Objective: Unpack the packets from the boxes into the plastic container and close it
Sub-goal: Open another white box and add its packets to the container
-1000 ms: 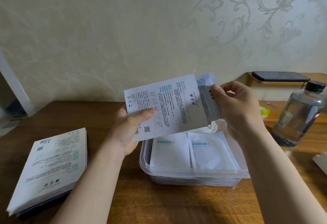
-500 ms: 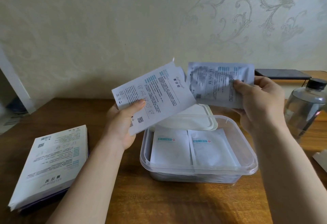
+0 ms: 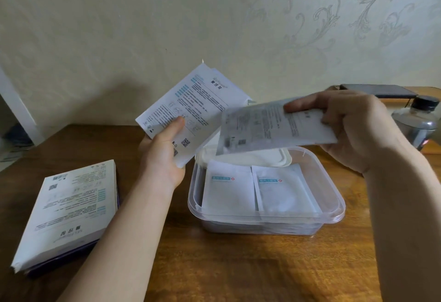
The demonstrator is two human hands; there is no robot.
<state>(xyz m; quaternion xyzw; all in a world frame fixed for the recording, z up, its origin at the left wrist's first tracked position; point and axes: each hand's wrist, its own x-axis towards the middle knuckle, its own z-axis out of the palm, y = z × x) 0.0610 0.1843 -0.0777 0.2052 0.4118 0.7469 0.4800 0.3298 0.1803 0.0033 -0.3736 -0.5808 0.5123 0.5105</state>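
Note:
A clear plastic container [image 3: 331,215] stands open on the wooden table, with two white packets [image 3: 229,192] side by side on top of its contents. Its white lid [image 3: 262,158] lies just behind it. My left hand [image 3: 164,156] grips a white printed box [image 3: 193,108], tilted up to the left of the container. My right hand [image 3: 346,130] pinches a silvery packet [image 3: 269,130] by its right end, held nearly flat above the container's back half. A second white box [image 3: 69,211] lies flat on the table at the left.
A clear bottle with a black cap [image 3: 420,120] stands at the right edge. A dark phone [image 3: 377,90] lies on a raised wooden shelf behind it. The patterned wall runs close behind the table.
My right hand has drawn the packet clear of the box, swung it right and lowered it over the container. The left hand tilted the box more upright.

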